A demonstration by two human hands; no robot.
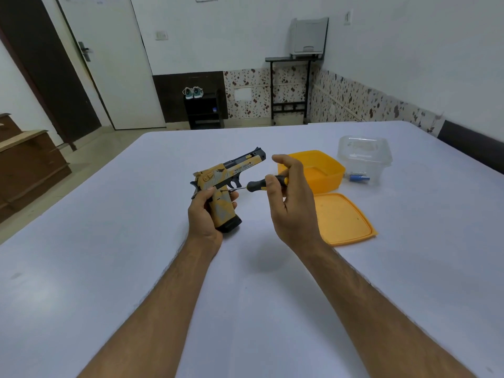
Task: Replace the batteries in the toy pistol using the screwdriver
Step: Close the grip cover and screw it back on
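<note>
Left hand [205, 214] wraps the toy pistol [226, 186] by its grip, muzzle pointing away. Right hand [290, 197] pinches the screwdriver [266, 184], shaft lying sideways toward the left hand, tip apparently seated at a screw high on the grip, above the surface [109, 241].

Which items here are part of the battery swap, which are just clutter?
In use: toy pistol in left hand; screwdriver in right hand.

Lying about: orange box, orange lid, clear container.
</note>
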